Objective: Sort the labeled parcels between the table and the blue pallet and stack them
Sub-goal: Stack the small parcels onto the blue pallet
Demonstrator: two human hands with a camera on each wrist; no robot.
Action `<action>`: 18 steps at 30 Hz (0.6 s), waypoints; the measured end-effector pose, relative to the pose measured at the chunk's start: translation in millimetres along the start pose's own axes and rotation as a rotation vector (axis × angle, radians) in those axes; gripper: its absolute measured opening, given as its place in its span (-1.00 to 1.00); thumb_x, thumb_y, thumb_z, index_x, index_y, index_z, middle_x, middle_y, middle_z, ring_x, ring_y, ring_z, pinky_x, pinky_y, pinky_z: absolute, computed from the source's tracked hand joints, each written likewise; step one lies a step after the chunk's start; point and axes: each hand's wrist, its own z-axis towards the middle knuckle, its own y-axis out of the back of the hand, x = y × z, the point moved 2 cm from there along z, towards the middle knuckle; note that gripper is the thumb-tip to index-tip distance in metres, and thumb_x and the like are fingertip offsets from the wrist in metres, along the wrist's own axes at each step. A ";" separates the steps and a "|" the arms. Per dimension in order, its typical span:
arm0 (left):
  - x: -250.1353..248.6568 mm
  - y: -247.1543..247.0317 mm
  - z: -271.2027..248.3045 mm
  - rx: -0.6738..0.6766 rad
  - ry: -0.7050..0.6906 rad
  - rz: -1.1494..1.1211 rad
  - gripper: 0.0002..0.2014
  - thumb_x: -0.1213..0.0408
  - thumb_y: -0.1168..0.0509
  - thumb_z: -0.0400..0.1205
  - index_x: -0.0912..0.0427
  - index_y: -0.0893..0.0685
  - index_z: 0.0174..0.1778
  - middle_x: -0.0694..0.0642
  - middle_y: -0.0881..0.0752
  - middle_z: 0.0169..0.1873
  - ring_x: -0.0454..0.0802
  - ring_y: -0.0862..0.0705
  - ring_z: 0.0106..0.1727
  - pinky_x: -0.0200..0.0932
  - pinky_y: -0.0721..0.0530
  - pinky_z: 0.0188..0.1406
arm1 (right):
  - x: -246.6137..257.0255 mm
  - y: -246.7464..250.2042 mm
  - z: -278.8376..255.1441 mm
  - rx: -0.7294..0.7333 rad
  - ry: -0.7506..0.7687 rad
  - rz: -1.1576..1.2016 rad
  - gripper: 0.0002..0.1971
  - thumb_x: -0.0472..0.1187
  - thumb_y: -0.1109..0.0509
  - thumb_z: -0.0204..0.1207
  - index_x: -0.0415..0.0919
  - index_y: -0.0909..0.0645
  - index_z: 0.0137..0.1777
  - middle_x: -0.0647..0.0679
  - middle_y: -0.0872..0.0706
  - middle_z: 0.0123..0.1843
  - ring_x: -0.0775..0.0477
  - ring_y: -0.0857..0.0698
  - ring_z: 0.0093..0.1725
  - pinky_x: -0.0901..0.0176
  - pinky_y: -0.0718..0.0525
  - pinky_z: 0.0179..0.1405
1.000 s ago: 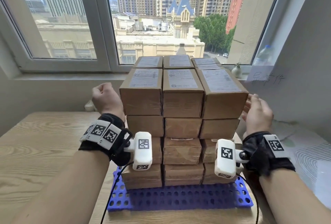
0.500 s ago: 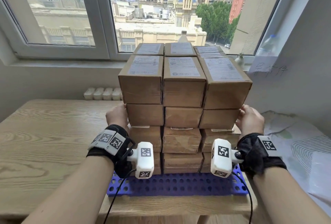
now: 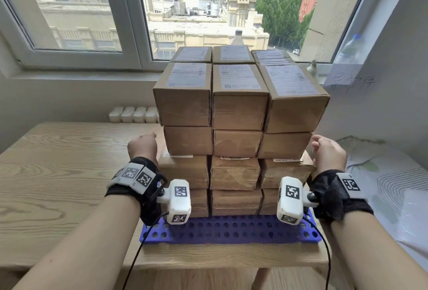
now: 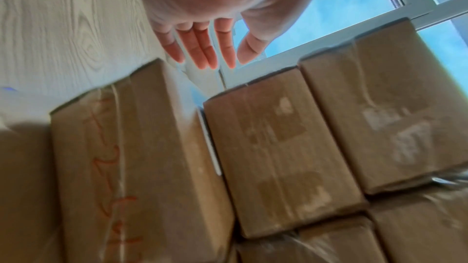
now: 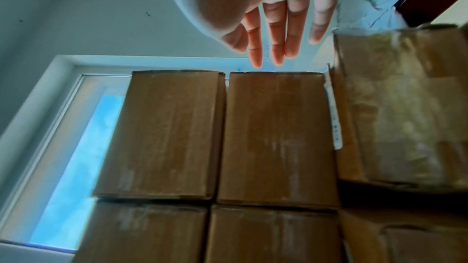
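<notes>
A block of brown cardboard parcels (image 3: 238, 113), several layers high and three wide, stands on the blue pallet (image 3: 229, 231) at the near edge of the wooden table (image 3: 58, 173). White labels cover the top parcels. My left hand (image 3: 143, 144) hovers at the stack's left side, level with the second layer. In the left wrist view its fingers (image 4: 202, 47) are straight and hold nothing. My right hand (image 3: 326, 150) is at the stack's right side at the same height. Its fingers (image 5: 276, 33) are also stretched out and free of the parcels (image 5: 273, 137).
A window (image 3: 129, 11) and sill run behind the stack. A white wall with a handwritten paper sign (image 3: 349, 81) closes in on the right. A patterned sheet (image 3: 393, 185) lies right of the pallet. Small white containers (image 3: 133, 114) sit at the table's back edge.
Both hands dropped from the top layer to the second layer a second ago. Since half a second ago they have moved slightly outward, away from the stack sides, with fingers extended.
</notes>
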 end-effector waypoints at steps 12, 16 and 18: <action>14.2 -6.8 2.6 0.146 0.048 0.116 -0.48 0.24 -0.36 0.39 0.38 -0.63 0.27 0.32 -0.67 0.28 0.14 -0.68 0.17 0.14 -0.56 0.32 | -18.0 1.0 2.9 0.004 0.006 -0.183 -0.69 -0.30 -0.21 0.56 -0.26 -0.72 0.17 -0.17 -0.72 0.25 -0.11 -0.64 0.29 0.18 -0.49 0.27; 19.7 -6.5 16.0 0.116 0.061 0.092 -0.40 0.22 -0.38 0.22 0.35 -0.64 0.21 0.25 -0.72 0.18 0.12 -0.71 0.11 0.22 -0.63 0.29 | -18.9 0.1 1.7 0.000 0.000 -0.181 -0.69 -0.31 -0.20 0.54 -0.25 -0.72 0.16 -0.14 -0.73 0.24 -0.12 -0.64 0.30 0.19 -0.48 0.27; 26.4 -7.5 31.5 0.111 0.068 0.081 -0.37 0.22 -0.37 0.14 0.34 -0.66 0.18 0.21 -0.75 0.10 0.17 -0.73 0.10 0.26 -0.65 0.24 | -20.2 -0.8 2.2 0.006 0.004 -0.200 -0.69 -0.33 -0.19 0.54 -0.25 -0.72 0.16 -0.15 -0.72 0.26 -0.13 -0.65 0.28 0.21 -0.49 0.24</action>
